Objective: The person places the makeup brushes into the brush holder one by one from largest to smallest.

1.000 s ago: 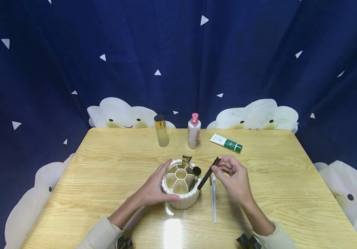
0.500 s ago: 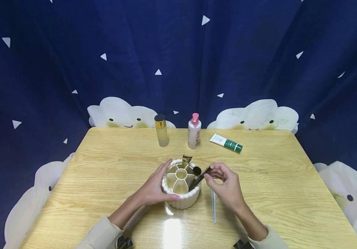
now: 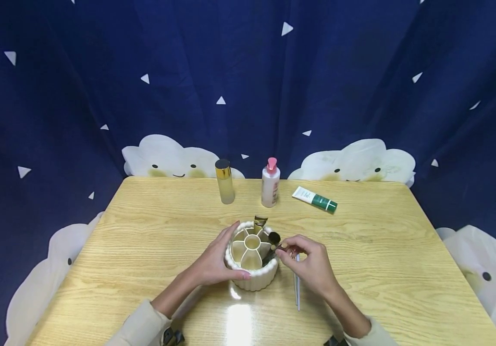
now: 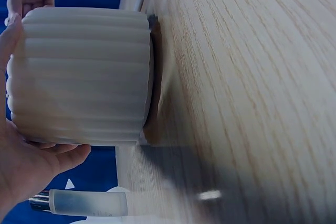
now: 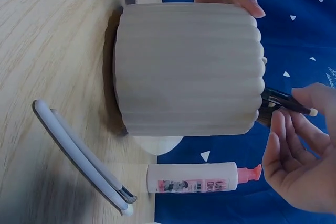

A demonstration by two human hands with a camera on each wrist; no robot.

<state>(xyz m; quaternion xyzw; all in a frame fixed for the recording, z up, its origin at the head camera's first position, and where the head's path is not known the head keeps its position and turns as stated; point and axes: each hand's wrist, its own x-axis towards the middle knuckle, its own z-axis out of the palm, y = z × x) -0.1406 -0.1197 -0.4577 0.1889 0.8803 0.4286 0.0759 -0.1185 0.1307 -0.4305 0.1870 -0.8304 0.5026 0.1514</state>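
Observation:
My left hand [image 3: 217,262] holds the side of a cream fluted brush holder [image 3: 260,280], thumb at the front and fingers at the far left. Petal-shaped compartments surround a round centre inside it. Over the holder's right rim, my right hand [image 3: 308,262] pinches the upper end of a slim black pen-like stick [image 5: 286,100], whose lower part is down inside. Beside it a makeup brush [image 3: 274,238] with a round dark head stands in the holder. A gold-coloured tube [image 3: 259,223] pokes up at the back.
Two thin pale brushes [image 5: 79,156] lie on the wooden table right of the holder, partly under my right hand. Behind stand a gold-collared bottle [image 3: 226,185] and a pink-topped pump bottle [image 3: 270,187]. A white and green tube [image 3: 315,199] lies at back right.
My right hand has moved left and down, bringing the black stick from beside the rim into a right-hand compartment. The left hand and the holder stay in place.

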